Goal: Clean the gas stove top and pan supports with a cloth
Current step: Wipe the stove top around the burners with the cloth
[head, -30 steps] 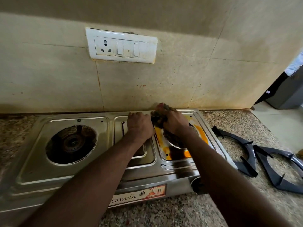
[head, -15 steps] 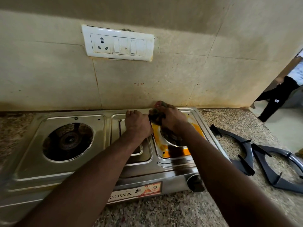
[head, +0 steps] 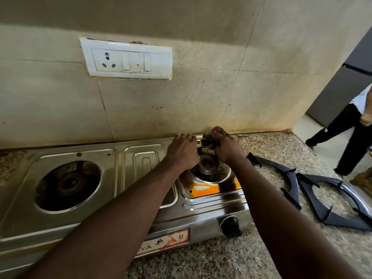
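A two-burner steel gas stove [head: 128, 178] stands on the granite counter against the wall. My right hand [head: 226, 148] grips a dark bunched cloth [head: 213, 135] at the stove's back edge, just behind the right burner [head: 207, 166]. My left hand [head: 182, 152] lies knuckles-up on the stove top beside that burner, fingers curled at the back rim, holding nothing I can see. Orange-yellow staining [head: 203, 188] shows in front of the right burner. Two dark pan supports [head: 289, 178] [head: 342, 202] lie on the counter to the right of the stove.
The left burner [head: 68, 184] is bare, without its support. A black knob [head: 231, 226] sticks out of the stove front. A white switch and socket plate [head: 128, 61] is on the wall. A person [head: 346, 137] stands at the far right by a dark fridge.
Both hands have slid to the right and back, from the middle panel and burner rim to the stove's rear edge. The right burner is now uncovered. The person at right has stepped closer.
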